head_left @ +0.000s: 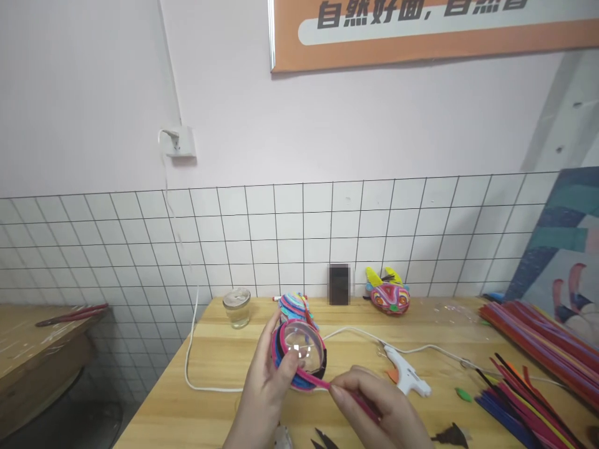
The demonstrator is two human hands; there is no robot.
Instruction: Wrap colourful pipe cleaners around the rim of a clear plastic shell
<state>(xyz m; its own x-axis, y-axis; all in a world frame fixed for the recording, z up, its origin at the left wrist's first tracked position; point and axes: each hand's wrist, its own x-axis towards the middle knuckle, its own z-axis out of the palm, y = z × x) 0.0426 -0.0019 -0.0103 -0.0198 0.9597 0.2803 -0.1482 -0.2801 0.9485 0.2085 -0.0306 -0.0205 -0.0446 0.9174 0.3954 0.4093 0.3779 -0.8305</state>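
My left hand (264,386) holds a clear plastic half-sphere (299,350) ringed with pink, blue and black pipe cleaners, above the wooden table (219,368). My right hand (374,408) pinches the loose end of the pink pipe cleaner (322,381) that runs off the ring's lower edge. A white glue gun (406,371) lies just right of my hands, its white cord (189,355) trailing across the table.
A small glass jar (237,307), a stack of coloured felt pieces (292,307) and a finished colourful mask figure (388,293) stand along the tiled wall. Bundles of pipe cleaners (533,349) fill the right side. Dark cut shapes (452,434) lie at the front edge. A second table (37,343) is left.
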